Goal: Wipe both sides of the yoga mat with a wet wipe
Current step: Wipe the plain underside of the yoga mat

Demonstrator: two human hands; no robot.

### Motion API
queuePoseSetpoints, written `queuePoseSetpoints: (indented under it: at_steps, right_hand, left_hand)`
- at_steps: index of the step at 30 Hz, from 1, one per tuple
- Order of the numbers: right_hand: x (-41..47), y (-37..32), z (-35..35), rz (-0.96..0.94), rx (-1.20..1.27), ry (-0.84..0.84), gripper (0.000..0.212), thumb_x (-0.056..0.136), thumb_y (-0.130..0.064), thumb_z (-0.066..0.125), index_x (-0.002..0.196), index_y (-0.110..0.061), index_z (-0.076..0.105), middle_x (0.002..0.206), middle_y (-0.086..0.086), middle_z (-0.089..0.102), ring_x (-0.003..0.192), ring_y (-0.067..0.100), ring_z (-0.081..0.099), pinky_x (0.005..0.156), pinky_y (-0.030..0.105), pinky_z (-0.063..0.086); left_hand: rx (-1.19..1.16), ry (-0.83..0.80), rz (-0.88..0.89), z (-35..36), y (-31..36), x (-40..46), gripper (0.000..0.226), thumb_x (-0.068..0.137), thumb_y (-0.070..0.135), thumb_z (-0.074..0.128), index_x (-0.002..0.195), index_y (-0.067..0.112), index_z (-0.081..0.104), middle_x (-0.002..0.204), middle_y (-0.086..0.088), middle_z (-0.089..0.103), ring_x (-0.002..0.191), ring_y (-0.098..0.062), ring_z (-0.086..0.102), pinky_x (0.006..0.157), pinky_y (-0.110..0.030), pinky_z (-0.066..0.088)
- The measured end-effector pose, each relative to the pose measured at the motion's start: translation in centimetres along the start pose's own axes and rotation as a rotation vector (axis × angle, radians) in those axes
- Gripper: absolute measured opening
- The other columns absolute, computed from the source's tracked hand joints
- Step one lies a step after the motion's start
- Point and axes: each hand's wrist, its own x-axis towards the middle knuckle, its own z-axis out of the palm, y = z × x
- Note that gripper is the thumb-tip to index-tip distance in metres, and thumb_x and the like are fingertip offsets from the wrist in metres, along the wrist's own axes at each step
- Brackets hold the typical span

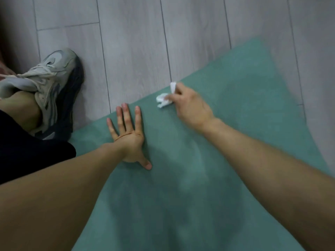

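A teal-green foam yoga mat [208, 160] lies flat on the grey wood-plank floor [136, 42]. The left hand [129, 136] presses palm-down on the mat near its far edge, fingers straight and spread. The right hand [190, 105] pinches a crumpled white wet wipe [164, 100] against the mat at that same edge. A grey-and-white laced sneaker [56, 87] rests on the floor left of the mat.

Cut off by the bottom and right edges: the yoga mat [208, 160], far corner smeared by motion blur. Mostly buried under the curled fingers [178, 91] of the right hand [190, 107]: the wet wipe [163, 100]. Cropped at the left edge: the sneaker [56, 84], its laces blurred.
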Motion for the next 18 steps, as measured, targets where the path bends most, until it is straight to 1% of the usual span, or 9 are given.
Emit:
queuePoseSetpoints:
  at_steps: [2,4,6,8,10,12,14,16,18]
  right_hand:
    - [3.4,2.7,-1.6,0.212,-0.068,0.081,0.022,0.098,-0.011,0.054,0.114,-0.012,0.07,0.106,0.013,0.052,0.09,0.036,0.059,0.071,0.037,0.046]
    - [2.7,2.4,-1.4,0.296,-0.046,0.139,0.022,0.097,-0.008,0.055,0.113,-0.009,0.07,0.111,0.015,0.053,0.09,0.034,0.058,0.073,0.037,0.049]
    - [-2.7,-0.6,0.0,0.208,-0.006,0.107,0.026,0.096,-0.011,0.057,0.118,-0.007,0.069,0.116,0.019,0.056,0.088,0.035,0.058,0.076,0.042,0.053]
    - [-9.5,-3.6,1.3,0.087,0.036,-0.016,0.027,0.1,-0.015,0.059,0.125,-0.012,0.068,0.125,0.019,0.058,0.09,0.036,0.059,0.078,0.045,0.056]
    - [-12.6,-4.1,1.5,0.043,0.044,-0.062,0.026,0.1,-0.007,0.064,0.124,-0.018,0.065,0.121,0.015,0.059,0.087,0.036,0.059,0.071,0.047,0.057]
    - [-9.5,-1.9,1.0,0.087,0.04,0.02,0.035,0.096,0.001,0.064,0.126,-0.017,0.062,0.122,0.014,0.059,0.09,0.038,0.06,0.072,0.048,0.058]
    - [-3.6,0.6,-0.1,0.173,-0.002,0.11,0.044,0.096,0.0,0.058,0.137,-0.015,0.058,0.123,0.015,0.058,0.092,0.038,0.06,0.074,0.043,0.054]
    - [1.3,2.8,-1.0,0.224,-0.082,0.139,0.032,0.097,-0.002,0.054,0.127,-0.012,0.062,0.112,0.013,0.053,0.086,0.035,0.057,0.068,0.039,0.046]
    - [1.4,2.8,-0.9,0.229,-0.094,0.152,0.015,0.099,-0.007,0.053,0.109,-0.007,0.064,0.106,0.012,0.049,0.083,0.034,0.055,0.065,0.041,0.048]
  left_hand:
    - [-0.004,0.004,-0.006,0.0,0.0,0.0,0.199,0.023,0.071,0.097,0.137,0.016,-0.057,0.138,-0.023,-0.065,0.133,-0.042,-0.059,0.113,-0.074,-0.02]
    - [0.004,-0.004,-0.004,0.0,0.0,-0.1,0.2,0.023,0.071,0.097,0.138,0.016,-0.056,0.139,-0.023,-0.065,0.133,-0.042,-0.058,0.114,-0.074,-0.019]
    - [0.012,-0.003,-0.001,-0.1,0.0,-0.2,0.199,0.023,0.073,0.096,0.139,0.016,-0.056,0.14,-0.024,-0.064,0.133,-0.043,-0.058,0.113,-0.075,-0.019]
    - [0.013,-0.003,-0.004,-0.2,-0.1,-0.2,0.199,0.023,0.074,0.096,0.139,0.016,-0.056,0.141,-0.024,-0.063,0.134,-0.043,-0.057,0.113,-0.075,-0.019]
    - [0.018,-0.012,-0.002,-0.3,-0.1,-0.2,0.199,0.024,0.073,0.096,0.138,0.015,-0.057,0.14,-0.024,-0.064,0.133,-0.043,-0.058,0.114,-0.075,-0.019]
    - [0.005,-0.016,-0.006,-0.3,-0.1,-0.2,0.199,0.024,0.073,0.096,0.136,0.016,-0.058,0.139,-0.024,-0.065,0.132,-0.043,-0.058,0.114,-0.075,-0.019]
    - [0.005,-0.015,-0.007,-0.3,0.0,-0.1,0.2,0.023,0.074,0.096,0.136,0.016,-0.058,0.138,-0.024,-0.065,0.132,-0.044,-0.058,0.113,-0.075,-0.018]
    - [0.02,-0.012,-0.006,-0.1,0.0,-0.1,0.2,0.022,0.074,0.096,0.136,0.017,-0.058,0.138,-0.024,-0.065,0.132,-0.043,-0.058,0.113,-0.075,-0.019]
    - [0.017,-0.002,-0.016,-0.2,0.1,-0.1,0.2,0.021,0.075,0.095,0.136,0.018,-0.058,0.139,-0.024,-0.064,0.133,-0.043,-0.058,0.113,-0.074,-0.02]
